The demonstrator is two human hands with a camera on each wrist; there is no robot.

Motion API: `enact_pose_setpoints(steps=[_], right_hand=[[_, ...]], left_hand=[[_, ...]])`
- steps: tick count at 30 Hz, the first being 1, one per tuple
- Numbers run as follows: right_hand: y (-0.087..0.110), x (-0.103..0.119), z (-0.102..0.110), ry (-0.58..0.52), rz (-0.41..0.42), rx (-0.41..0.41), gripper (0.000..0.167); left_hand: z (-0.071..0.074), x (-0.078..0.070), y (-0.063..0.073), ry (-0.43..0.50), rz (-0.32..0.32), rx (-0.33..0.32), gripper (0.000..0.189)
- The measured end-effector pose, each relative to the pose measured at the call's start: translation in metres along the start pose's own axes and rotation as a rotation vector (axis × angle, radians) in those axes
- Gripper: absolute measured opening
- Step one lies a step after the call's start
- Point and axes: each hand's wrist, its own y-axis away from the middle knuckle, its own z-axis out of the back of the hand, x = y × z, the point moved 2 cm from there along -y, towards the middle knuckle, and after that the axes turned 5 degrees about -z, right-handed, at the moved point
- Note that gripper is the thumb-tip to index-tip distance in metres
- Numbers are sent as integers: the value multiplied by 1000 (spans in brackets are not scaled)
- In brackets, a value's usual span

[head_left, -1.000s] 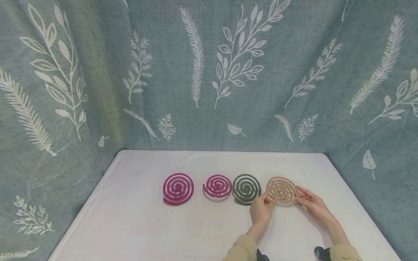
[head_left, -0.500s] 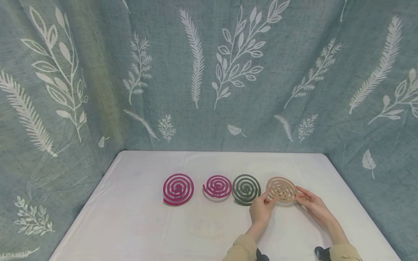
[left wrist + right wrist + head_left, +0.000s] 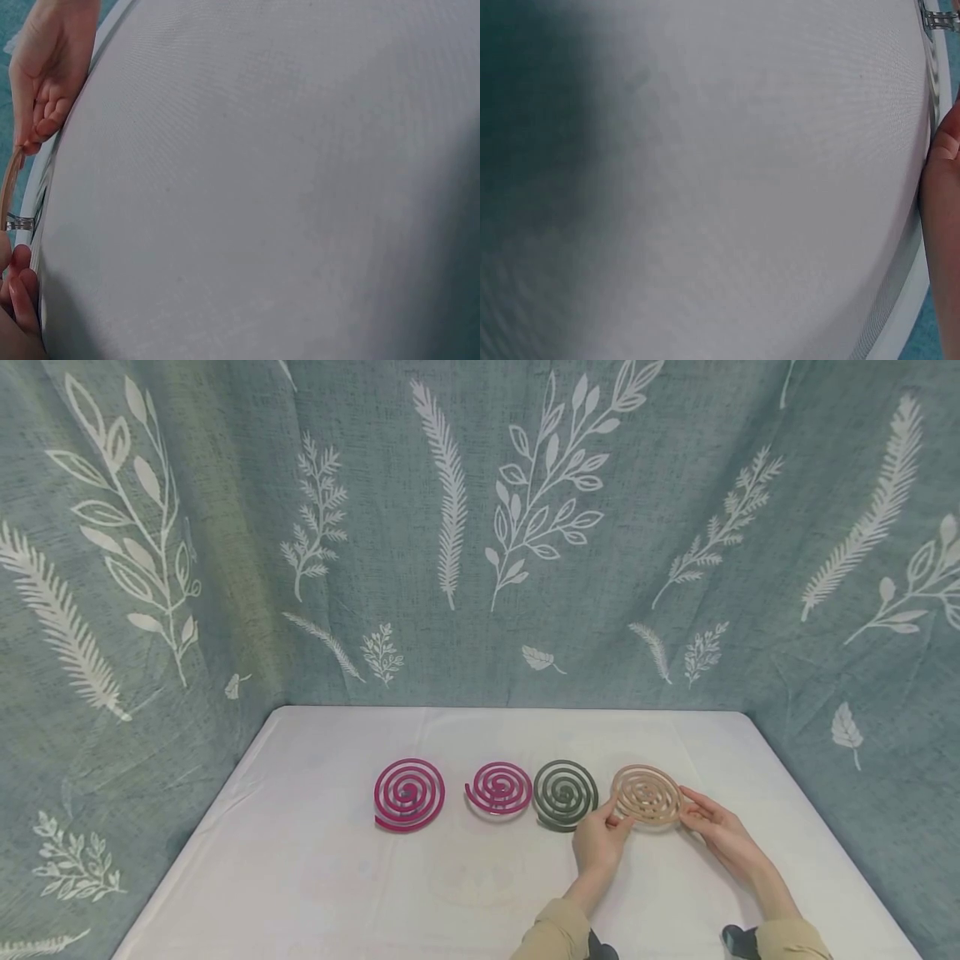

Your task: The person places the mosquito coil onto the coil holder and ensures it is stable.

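In the head view a tan mosquito coil (image 3: 647, 795) lies at the right end of a row of spiral coils. My left hand (image 3: 600, 843) pinches its near left rim between thumb and fingers. On the opposite rim, my right hand (image 3: 720, 831) holds the coil by its fingertips. The left wrist view catches the coil edge-on as a thin tan strip (image 3: 9, 180), with a small shiny metal piece (image 3: 20, 223) beside it. Only part of the right hand (image 3: 943, 202) shows in the right wrist view.
Left of the hands, a dark green coil (image 3: 566, 796) sits close to a magenta coil (image 3: 499, 788). Another magenta coil (image 3: 409, 795) lies farther left. All are on a white-covered table (image 3: 300, 860), backed by a blue-green leaf-patterned curtain (image 3: 480, 677).
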Motion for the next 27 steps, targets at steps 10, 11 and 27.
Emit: enact_pose_setpoints(steps=[10,11,27], right_hand=[[0,0,0,5,-10,-4,68],[0,0,0,4,-9,-3,68],[1,1,-1,-12,10,-1,67]], left_hand=[[0,1,-1,14,13,5,41],[0,1,-1,13,17,8,41],[-1,3,-1,8,5,-1,40]])
